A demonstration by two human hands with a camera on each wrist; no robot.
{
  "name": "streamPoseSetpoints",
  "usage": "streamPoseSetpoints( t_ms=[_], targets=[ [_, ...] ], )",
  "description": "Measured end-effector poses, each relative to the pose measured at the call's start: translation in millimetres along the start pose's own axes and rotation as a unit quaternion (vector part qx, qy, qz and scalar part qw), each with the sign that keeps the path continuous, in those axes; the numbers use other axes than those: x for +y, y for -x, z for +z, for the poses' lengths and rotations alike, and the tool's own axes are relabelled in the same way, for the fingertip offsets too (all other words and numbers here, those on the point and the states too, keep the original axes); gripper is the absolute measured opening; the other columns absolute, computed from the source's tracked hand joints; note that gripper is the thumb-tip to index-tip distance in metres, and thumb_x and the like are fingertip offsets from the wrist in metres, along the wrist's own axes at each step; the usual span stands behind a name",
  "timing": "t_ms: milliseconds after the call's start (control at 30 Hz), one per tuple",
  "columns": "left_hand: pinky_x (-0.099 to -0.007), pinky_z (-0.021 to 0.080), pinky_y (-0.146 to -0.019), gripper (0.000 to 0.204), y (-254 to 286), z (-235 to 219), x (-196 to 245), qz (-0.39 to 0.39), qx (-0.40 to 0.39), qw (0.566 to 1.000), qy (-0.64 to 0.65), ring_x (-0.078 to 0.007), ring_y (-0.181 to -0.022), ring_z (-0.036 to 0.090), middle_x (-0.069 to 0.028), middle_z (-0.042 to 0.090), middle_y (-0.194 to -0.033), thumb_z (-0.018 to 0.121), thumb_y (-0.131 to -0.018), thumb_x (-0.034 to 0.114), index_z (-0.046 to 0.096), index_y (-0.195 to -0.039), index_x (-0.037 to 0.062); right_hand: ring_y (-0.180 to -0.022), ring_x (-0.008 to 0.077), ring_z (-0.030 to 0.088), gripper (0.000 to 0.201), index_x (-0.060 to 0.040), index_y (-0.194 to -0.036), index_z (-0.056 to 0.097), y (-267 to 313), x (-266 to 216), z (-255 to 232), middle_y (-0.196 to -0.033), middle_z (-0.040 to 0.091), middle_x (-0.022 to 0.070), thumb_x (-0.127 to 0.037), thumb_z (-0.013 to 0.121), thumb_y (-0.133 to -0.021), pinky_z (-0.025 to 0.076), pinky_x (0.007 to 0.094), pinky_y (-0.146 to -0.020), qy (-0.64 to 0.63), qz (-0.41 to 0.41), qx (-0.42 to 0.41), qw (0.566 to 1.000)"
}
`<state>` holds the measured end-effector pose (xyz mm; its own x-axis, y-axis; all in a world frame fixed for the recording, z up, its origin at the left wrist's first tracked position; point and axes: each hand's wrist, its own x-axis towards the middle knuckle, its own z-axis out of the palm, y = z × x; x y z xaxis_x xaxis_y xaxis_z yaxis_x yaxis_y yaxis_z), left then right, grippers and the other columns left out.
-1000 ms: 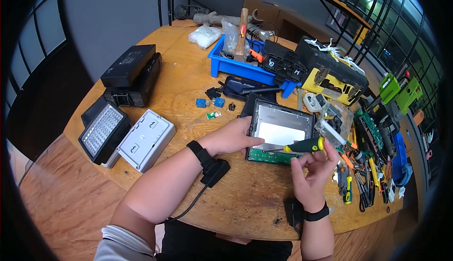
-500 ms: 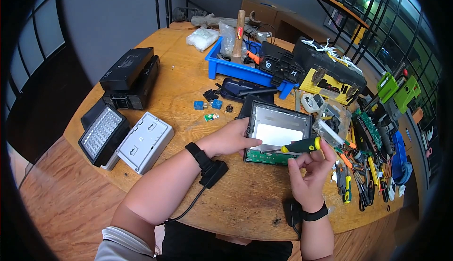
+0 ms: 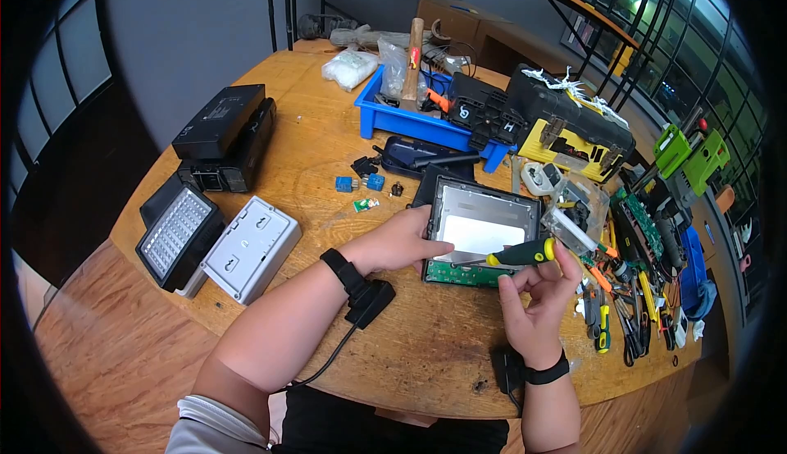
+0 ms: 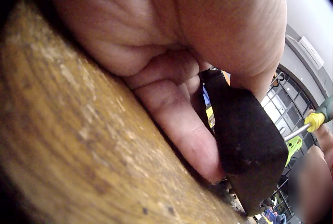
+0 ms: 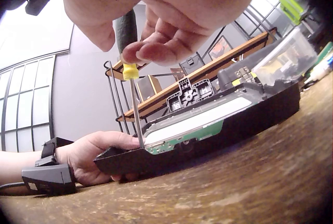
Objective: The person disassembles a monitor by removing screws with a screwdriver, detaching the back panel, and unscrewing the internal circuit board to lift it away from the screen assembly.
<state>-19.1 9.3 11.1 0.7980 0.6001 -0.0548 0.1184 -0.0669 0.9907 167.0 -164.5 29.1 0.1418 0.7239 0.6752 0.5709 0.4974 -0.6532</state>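
A black open-topped housing (image 3: 531, 208) with a silver plate and a green circuit board (image 3: 467, 274) along its near edge lies tilted above the wood. My left hand (image 3: 398, 241) grips its left side, thumb on top, fingers underneath. In my right hand (image 3: 537, 310) is a green and yellow screwdriver (image 3: 521, 254), held by the handle between thumb and fingers. The right wrist view shows the screwdriver's shaft (image 5: 136, 112) reaching down to the housing's corner beside the left thumb; the tip's exact contact is hidden.
On the left of the table (image 3: 393, 355) are a lamp (image 3: 179, 232), a white case (image 3: 252, 249) and black boxes (image 3: 221, 122). Behind the housing stand a blue tray (image 3: 410, 126) and a toolbox (image 3: 574, 122). Many tools, including a small screwdriver (image 3: 604, 328), crowd the right.
The head view has shifted slightly. Both hands keep their hold, and the screwdriver stays at nearly the same place over the housing.
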Motion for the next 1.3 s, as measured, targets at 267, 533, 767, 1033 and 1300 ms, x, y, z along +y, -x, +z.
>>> streamPoseSetpoints(
  t_ms=[267,533,767,1033,1300],
  targets=[
    [-0.0261,0.055,-0.062,0.05,5,1,9,-0.002,0.003,1.0,-0.002,-0.0119,-0.083,0.065,-0.0067,0.068,-0.1,0.075,-0.094,0.021,0.052,-0.131,-0.0017,-0.067,0.0106,0.056,0.076,-0.0041,-0.145,0.028,-1,-1,0,-0.1,0.052,0.0085,0.01,0.073,-0.085,0.045,0.0222,-0.059,0.004,-0.004,0.0,1.0],
    [-0.0264,0.055,-0.062,0.053,6,4,12,0.003,0.01,1.0,0.005,-0.0121,-0.082,0.065,-0.0075,0.068,-0.101,0.076,-0.093,0.021,0.051,-0.134,-0.0022,-0.065,0.0101,0.054,0.075,-0.0042,-0.143,0.029,-3,-5,1,-0.092,0.052,0.0067,0.008,0.074,-0.085,0.044,0.0222,-0.058,0.015,-0.006,-0.001,1.0],
    [-0.0262,0.055,-0.062,0.052,7,4,13,-0.002,0.009,1.0,0.003,-0.0121,-0.082,0.065,-0.0074,0.067,-0.101,0.075,-0.094,0.02,0.05,-0.132,-0.0033,-0.063,0.0084,0.053,0.072,-0.004,-0.142,0.029,-3,-4,2,-0.09,0.053,0.0055,0.007,0.074,-0.086,0.041,0.0209,-0.055,0.006,-0.009,0.003,1.0],
    [-0.0255,0.055,-0.062,0.051,5,3,7,0.007,0.009,1.0,0.003,-0.0113,-0.083,0.064,-0.0069,0.067,-0.103,0.075,-0.094,0.02,0.05,-0.132,-0.0033,-0.062,0.0085,0.053,0.074,-0.0042,-0.143,0.028,-3,-4,2,-0.089,0.053,0.0054,0.008,0.073,-0.086,0.041,0.021,-0.055,0.005,-0.007,0.002,1.0],
    [-0.0258,0.055,-0.061,0.051,5,3,9,0.005,0.009,1.0,-0.006,-0.0114,-0.083,0.064,-0.0069,0.067,-0.102,0.075,-0.094,0.02,0.051,-0.133,-0.0021,-0.064,0.0088,0.054,0.075,-0.0042,-0.145,0.027,-4,-3,1,-0.092,0.053,0.0065,0.008,0.073,-0.086,0.042,0.021,-0.056,0.011,-0.01,0.003,1.0]
  ],
)
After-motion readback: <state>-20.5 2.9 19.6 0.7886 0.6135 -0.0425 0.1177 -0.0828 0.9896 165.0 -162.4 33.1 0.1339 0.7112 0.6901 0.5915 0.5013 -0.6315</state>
